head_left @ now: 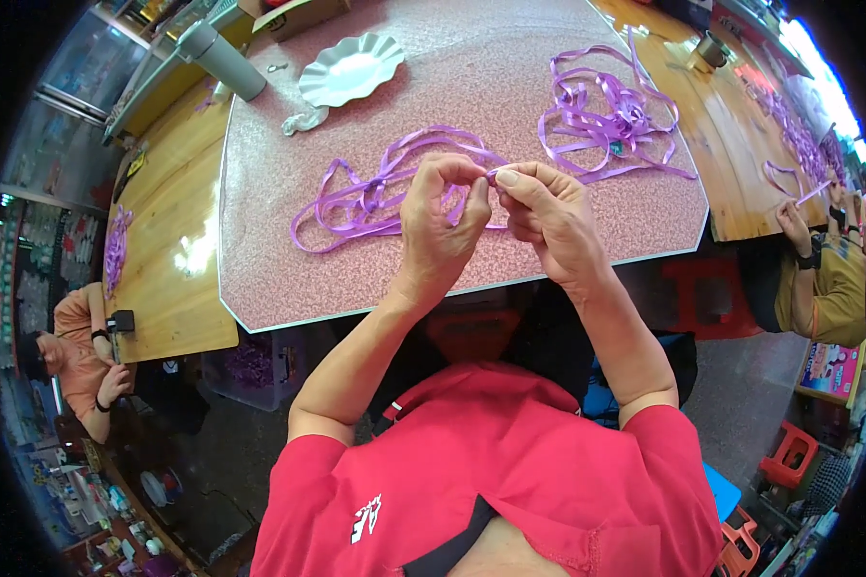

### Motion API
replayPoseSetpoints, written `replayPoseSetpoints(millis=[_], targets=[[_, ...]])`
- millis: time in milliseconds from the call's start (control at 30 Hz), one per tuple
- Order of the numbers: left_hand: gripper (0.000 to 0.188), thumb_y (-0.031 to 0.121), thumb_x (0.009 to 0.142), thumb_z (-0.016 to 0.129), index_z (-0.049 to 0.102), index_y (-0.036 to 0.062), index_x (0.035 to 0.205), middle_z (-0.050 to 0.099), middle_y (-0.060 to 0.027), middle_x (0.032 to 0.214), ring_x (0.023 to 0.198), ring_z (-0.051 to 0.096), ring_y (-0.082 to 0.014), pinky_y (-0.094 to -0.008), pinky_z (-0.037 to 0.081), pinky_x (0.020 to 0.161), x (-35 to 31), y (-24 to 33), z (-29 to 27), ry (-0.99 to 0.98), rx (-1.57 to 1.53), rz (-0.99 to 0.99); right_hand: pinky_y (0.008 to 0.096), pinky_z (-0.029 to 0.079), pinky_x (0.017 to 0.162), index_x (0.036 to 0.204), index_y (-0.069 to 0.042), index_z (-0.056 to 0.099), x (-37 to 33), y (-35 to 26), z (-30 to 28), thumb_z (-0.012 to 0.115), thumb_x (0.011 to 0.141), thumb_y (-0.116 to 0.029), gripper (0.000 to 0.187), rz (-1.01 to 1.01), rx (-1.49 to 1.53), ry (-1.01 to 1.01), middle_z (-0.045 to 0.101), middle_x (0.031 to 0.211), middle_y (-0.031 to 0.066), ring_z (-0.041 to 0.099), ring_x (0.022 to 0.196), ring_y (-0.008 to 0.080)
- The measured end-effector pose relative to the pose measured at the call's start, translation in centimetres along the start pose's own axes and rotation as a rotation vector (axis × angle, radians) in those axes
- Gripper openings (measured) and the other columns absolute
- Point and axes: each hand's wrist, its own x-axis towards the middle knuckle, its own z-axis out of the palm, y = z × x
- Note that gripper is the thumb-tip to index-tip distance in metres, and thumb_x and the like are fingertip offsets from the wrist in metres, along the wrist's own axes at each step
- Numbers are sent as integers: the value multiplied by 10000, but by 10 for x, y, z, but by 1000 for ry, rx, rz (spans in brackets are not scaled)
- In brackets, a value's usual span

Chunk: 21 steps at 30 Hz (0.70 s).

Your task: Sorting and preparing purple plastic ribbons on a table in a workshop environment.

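My left hand (441,226) and my right hand (555,216) meet near the middle of the table. Thumb and forefinger of each are closed in a pinch on a purple ribbon (492,178), most of which the fingertips hide. Loose loops of purple ribbon (371,192) lie on the pink patterned tabletop (289,279), left of and behind my left hand. Beyond my right hand sits a second tangled heap of purple ribbon (627,117), with a small green bit in it. A strand trails from the fingers toward the loops.
A scalloped white plate (351,72), crumpled clear plastic (304,121) and a grey tumbler (223,62) stand at the far left, by a cardboard box (303,13). A metal mug (712,52) is far right. One person (79,351) sits left, another (823,288) right, handling ribbon.
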Motion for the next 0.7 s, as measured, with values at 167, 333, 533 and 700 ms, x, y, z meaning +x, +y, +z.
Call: replayPoseSetpoints(millis=[167,333,533,700], targets=[[223,2,766,716,577,80,924,578,-52,867,815,541,-218,-353,417,750,4,0,-3,96,370,278,167,295,429,957,-48,669,1,6,2,655,926,-148,105,-65,12,-14,578,729,-38,395,504,-5],[189,13,784,718,587,74,905,588,-61,864,849,559,-230,-348,401,796,5,7,-5,92,532,292,168,298,430,965,-56,664,3,14,0,650,937,-150,100,-130,9,-22,593,755,-29,394,514,-3],[164,33,790,706,593,79,899,604,-58,849,811,569,-235,-364,388,749,4,-2,-4,60,422,275,165,328,441,976,-65,666,4,18,5,653,940,-164,106,-95,107,-1,603,769,-24,406,515,6],[100,30,875,657,614,11,964,626,-91,876,852,620,-201,-313,488,748,2,5,-10,-33,243,163,167,339,452,988,-63,686,3,14,2,660,933,-161,116,-8,123,3,582,704,-34,410,515,10]])
